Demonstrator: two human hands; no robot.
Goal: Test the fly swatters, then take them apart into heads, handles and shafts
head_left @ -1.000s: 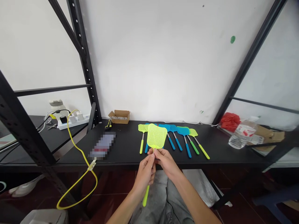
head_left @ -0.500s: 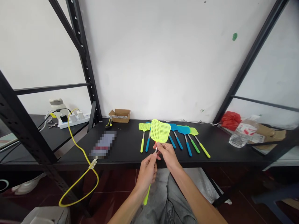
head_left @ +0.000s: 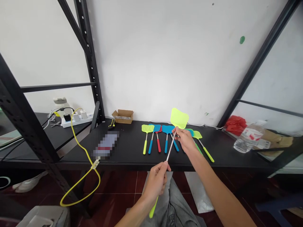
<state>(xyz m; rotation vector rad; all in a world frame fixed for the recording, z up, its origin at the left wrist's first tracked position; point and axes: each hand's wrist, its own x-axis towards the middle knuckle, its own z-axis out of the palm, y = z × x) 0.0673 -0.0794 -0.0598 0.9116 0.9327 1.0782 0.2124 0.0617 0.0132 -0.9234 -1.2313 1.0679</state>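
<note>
Both hands hold a yellow-green fly swatter (head_left: 179, 118) with a silver telescoping shaft, now drawn out long. My left hand (head_left: 156, 179) is closed round its yellow handle, low in front of the shelf edge. Over the shelf, my right hand (head_left: 185, 139) pinches the shaft just under the mesh head. A row of several other fly swatters (head_left: 158, 136) in yellow, blue and red lies on the black shelf (head_left: 127, 151) below the raised head.
A small cardboard box (head_left: 122, 116) and a yellow-black tool (head_left: 111, 123) sit at the back left. A yellow cable (head_left: 81, 157) hangs off the front edge. A power strip (head_left: 74, 118) lies far left. A water bottle (head_left: 248, 140) and red bag (head_left: 234, 123) lie right.
My right hand has moved up and to the right with the swatter head while my left stayed on the handle, so the silver shaft has lengthened between them.
</note>
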